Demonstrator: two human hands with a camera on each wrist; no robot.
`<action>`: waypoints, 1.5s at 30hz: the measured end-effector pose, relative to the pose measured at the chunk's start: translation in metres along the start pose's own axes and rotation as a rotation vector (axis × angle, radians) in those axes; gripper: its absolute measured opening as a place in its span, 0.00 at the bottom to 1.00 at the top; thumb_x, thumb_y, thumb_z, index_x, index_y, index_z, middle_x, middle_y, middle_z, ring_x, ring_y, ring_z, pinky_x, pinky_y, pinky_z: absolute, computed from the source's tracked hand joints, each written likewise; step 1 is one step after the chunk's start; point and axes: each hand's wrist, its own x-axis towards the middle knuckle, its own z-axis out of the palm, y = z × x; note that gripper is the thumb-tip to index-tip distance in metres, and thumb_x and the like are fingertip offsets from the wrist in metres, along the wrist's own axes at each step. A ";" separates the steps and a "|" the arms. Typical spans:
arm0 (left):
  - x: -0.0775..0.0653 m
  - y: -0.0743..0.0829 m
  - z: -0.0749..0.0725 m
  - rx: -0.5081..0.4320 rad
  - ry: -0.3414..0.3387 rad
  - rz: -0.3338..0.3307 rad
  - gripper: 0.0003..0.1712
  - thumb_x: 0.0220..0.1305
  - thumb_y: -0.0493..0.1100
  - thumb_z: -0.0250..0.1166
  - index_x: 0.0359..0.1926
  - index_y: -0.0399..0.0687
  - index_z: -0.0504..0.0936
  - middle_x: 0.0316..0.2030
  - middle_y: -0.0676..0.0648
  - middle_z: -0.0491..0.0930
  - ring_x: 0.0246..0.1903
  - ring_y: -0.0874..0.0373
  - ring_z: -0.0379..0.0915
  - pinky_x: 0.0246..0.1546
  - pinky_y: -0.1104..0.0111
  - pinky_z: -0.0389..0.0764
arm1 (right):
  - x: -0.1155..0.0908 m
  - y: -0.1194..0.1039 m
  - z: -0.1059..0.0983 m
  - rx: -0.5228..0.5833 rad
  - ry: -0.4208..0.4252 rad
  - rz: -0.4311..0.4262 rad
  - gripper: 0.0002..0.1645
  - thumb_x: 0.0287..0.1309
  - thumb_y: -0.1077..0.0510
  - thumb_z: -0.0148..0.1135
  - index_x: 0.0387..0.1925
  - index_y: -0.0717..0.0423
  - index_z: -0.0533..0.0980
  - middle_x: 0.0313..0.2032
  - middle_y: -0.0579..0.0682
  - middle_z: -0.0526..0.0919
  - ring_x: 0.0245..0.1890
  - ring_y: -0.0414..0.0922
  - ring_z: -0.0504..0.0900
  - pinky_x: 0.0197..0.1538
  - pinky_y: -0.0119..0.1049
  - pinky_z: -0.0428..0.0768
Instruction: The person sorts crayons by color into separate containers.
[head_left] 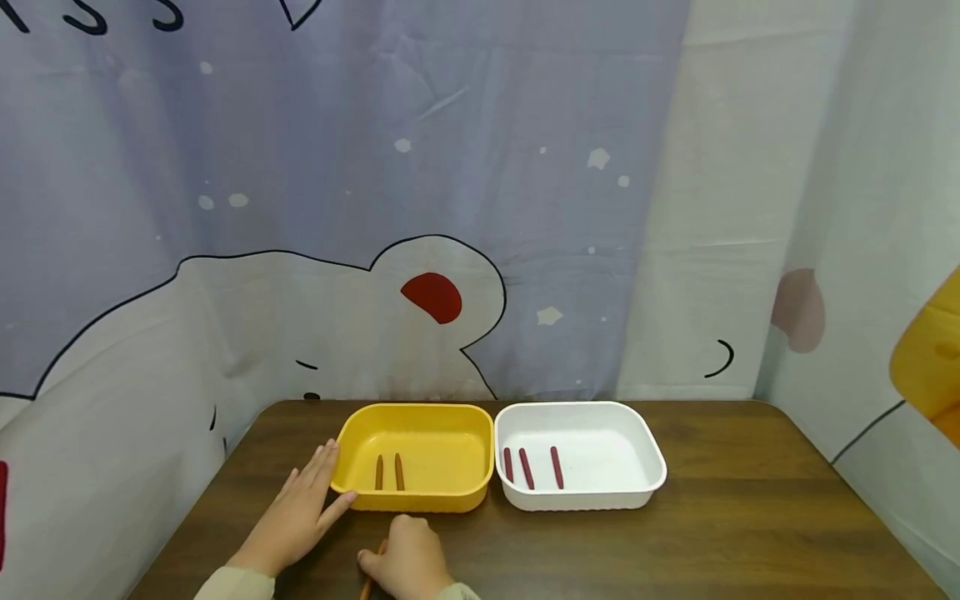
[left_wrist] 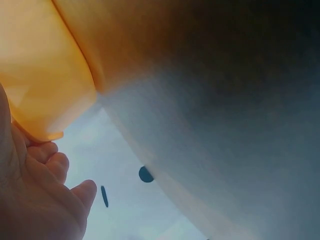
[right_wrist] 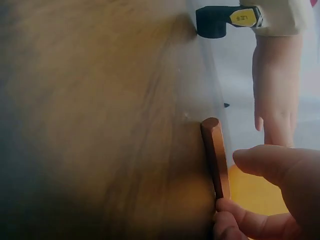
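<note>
The left hand (head_left: 296, 517) lies along the near left corner of a yellow tray (head_left: 474, 497), its fingers straight and touching the side. In the left wrist view, its fingertips meet the tray's rim. In front of this tray, the right hand (head_left: 411, 557) holds a brown crayon (right_wrist: 216, 157) low at the table, fingers curled at one end and thumb beside it. Two more brown crayons (head_left: 399, 472) are inside the yellow tray. Next to it stands a white tray (head_left: 615, 500) with three dark red crayons (head_left: 557, 468) in its left half.
Both trays stand side by side near the far edge of a brown wooden table (head_left: 720, 533). A printed cloth (head_left: 540, 208) hangs behind the table and along its sides. A black wrist device (right_wrist: 212, 22) shows on the left arm.
</note>
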 end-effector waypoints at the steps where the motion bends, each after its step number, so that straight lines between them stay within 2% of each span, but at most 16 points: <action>1: 0.000 0.000 0.000 -0.001 0.001 0.001 0.47 0.76 0.63 0.53 0.78 0.33 0.53 0.77 0.33 0.52 0.75 0.34 0.48 0.69 0.33 0.52 | 0.000 -0.001 0.000 -0.009 -0.003 0.005 0.31 0.51 0.55 0.75 0.05 0.48 0.65 0.04 0.35 0.59 0.04 0.32 0.57 0.10 0.25 0.59; 7: -0.001 0.000 -0.001 -0.008 -0.001 -0.002 0.47 0.76 0.63 0.53 0.78 0.33 0.53 0.77 0.33 0.52 0.75 0.34 0.48 0.69 0.33 0.52 | 0.001 -0.002 0.001 0.006 -0.026 0.027 0.28 0.47 0.63 0.71 0.03 0.49 0.65 0.03 0.36 0.59 0.04 0.33 0.57 0.10 0.25 0.57; 14: 0.000 0.001 -0.001 -0.005 -0.005 -0.007 0.47 0.76 0.64 0.53 0.78 0.33 0.53 0.77 0.33 0.52 0.75 0.35 0.48 0.69 0.33 0.52 | 0.003 0.002 0.001 0.000 -0.024 0.029 0.29 0.43 0.64 0.69 0.03 0.46 0.60 0.04 0.35 0.55 0.05 0.33 0.54 0.12 0.27 0.57; 17: 0.001 0.001 0.000 -0.005 -0.008 -0.010 0.48 0.76 0.64 0.53 0.78 0.33 0.52 0.77 0.33 0.51 0.75 0.35 0.48 0.69 0.33 0.52 | 0.003 0.003 0.000 -0.007 -0.020 0.027 0.29 0.44 0.65 0.69 0.05 0.46 0.60 0.05 0.35 0.54 0.07 0.34 0.53 0.13 0.27 0.55; 22: 0.001 0.001 0.000 0.002 -0.004 -0.008 0.47 0.76 0.63 0.53 0.78 0.33 0.52 0.77 0.33 0.52 0.75 0.35 0.48 0.70 0.34 0.52 | 0.003 0.007 0.000 -0.003 0.011 0.009 0.28 0.47 0.64 0.69 0.05 0.46 0.62 0.05 0.35 0.57 0.05 0.32 0.56 0.12 0.25 0.55; 25: 0.000 0.001 0.000 0.012 0.002 -0.006 0.47 0.76 0.63 0.54 0.78 0.33 0.53 0.77 0.33 0.52 0.75 0.35 0.49 0.69 0.34 0.53 | 0.002 0.009 -0.001 0.051 0.010 -0.003 0.26 0.50 0.63 0.69 0.07 0.48 0.64 0.05 0.36 0.61 0.04 0.32 0.59 0.12 0.24 0.57; 31: -0.001 0.002 -0.001 0.021 0.001 -0.011 0.47 0.76 0.63 0.54 0.78 0.33 0.53 0.77 0.33 0.53 0.75 0.36 0.50 0.69 0.34 0.53 | -0.002 0.012 -0.007 0.179 -0.006 -0.010 0.18 0.50 0.64 0.70 0.16 0.51 0.69 0.14 0.42 0.70 0.12 0.35 0.68 0.16 0.26 0.67; 38: -0.002 0.002 -0.001 0.008 0.006 -0.007 0.47 0.76 0.62 0.54 0.78 0.33 0.53 0.77 0.33 0.53 0.75 0.35 0.49 0.69 0.33 0.53 | -0.007 0.017 -0.013 0.325 0.001 -0.025 0.11 0.50 0.63 0.72 0.21 0.52 0.76 0.16 0.39 0.74 0.15 0.34 0.71 0.19 0.26 0.70; 45: -0.001 0.001 0.001 0.003 0.010 -0.001 0.47 0.76 0.62 0.54 0.78 0.34 0.52 0.77 0.33 0.52 0.75 0.35 0.49 0.69 0.33 0.53 | -0.007 0.021 -0.022 0.481 -0.026 -0.023 0.04 0.55 0.64 0.71 0.29 0.59 0.81 0.19 0.42 0.80 0.16 0.35 0.75 0.21 0.27 0.73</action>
